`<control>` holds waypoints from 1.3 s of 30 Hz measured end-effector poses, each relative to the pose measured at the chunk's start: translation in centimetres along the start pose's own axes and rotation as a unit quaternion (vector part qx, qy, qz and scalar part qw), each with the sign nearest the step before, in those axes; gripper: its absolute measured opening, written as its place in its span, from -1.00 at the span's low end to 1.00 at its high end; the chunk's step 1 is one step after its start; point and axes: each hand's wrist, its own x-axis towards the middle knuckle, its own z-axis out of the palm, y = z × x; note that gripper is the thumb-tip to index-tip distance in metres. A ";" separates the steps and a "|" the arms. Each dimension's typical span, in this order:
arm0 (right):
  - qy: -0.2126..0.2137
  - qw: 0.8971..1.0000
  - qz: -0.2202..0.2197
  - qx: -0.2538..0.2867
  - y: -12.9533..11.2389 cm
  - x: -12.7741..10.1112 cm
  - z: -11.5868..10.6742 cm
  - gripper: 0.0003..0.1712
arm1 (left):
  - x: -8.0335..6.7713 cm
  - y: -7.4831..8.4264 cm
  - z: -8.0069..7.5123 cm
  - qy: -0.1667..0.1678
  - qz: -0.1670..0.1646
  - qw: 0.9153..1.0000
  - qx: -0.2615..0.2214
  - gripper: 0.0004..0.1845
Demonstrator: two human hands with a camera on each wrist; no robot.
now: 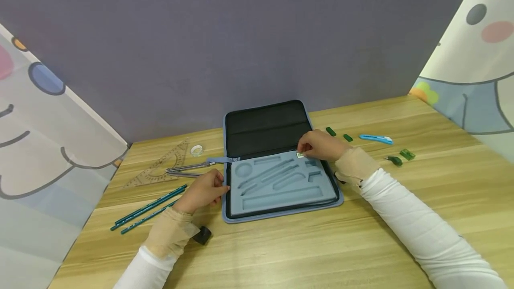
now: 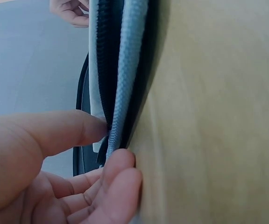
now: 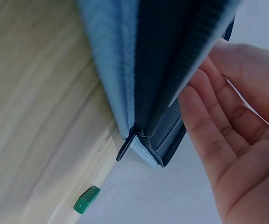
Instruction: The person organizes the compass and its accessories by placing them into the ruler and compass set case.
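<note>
Left hand pinches the left edge of the open blue case, thumb on the foam tray. Right hand pinches a small white-green piece over the tray's upper right slot. Left of the left hand: pencils, compass, protractor triangle. Right of the right hand: blue cutter, green bits.

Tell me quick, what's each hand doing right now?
Left hand: thumb and fingers grip the left edge of the case.
Right hand: holds a small green-and-white piece at the foam tray.
</note>
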 end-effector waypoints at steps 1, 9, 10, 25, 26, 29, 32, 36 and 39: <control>0.000 1.000 0.000 -0.001 -0.1 0.0 0.0 -0.87 | -0.1 0.0 0.0 -0.001 0.002 1.000 0.001 -0.79; -0.005 1.000 0.010 -0.012 -0.4 0.0 0.0 -0.89 | -0.2 0.0 -0.1 -0.003 0.007 1.000 -0.004 -0.79; -0.005 1.000 0.011 -0.013 -0.5 0.0 -0.1 -0.89 | -0.1 0.0 -0.1 -0.003 0.010 1.000 -0.004 -0.78; -0.005 1.000 0.026 -0.011 -0.6 0.0 -0.2 -0.87 | 0.1 0.1 -0.1 -0.008 0.008 1.000 -0.012 -0.78; -0.006 1.000 0.025 -0.010 -0.6 0.0 -0.2 -0.86 | 0.1 0.1 -0.1 -0.009 0.009 1.000 -0.013 -0.78; -0.008 1.000 0.020 -0.009 -0.5 0.0 -0.1 -0.86 | -0.1 0.1 -0.1 -0.012 0.012 1.000 -0.018 -0.78; -0.006 1.000 0.016 -0.009 -0.4 0.0 -0.1 -0.86 | -0.3 0.2 -0.3 -0.016 0.024 0.999 -0.013 -0.78; -0.005 1.000 0.017 -0.011 -0.4 0.0 0.0 -0.86 | -0.3 0.2 -0.3 -0.018 0.027 0.999 -0.009 -0.77; -0.003 1.000 0.019 -0.010 -0.4 0.0 0.0 -0.86 | -0.2 0.1 -0.3 -0.012 0.017 1.000 -0.010 -0.78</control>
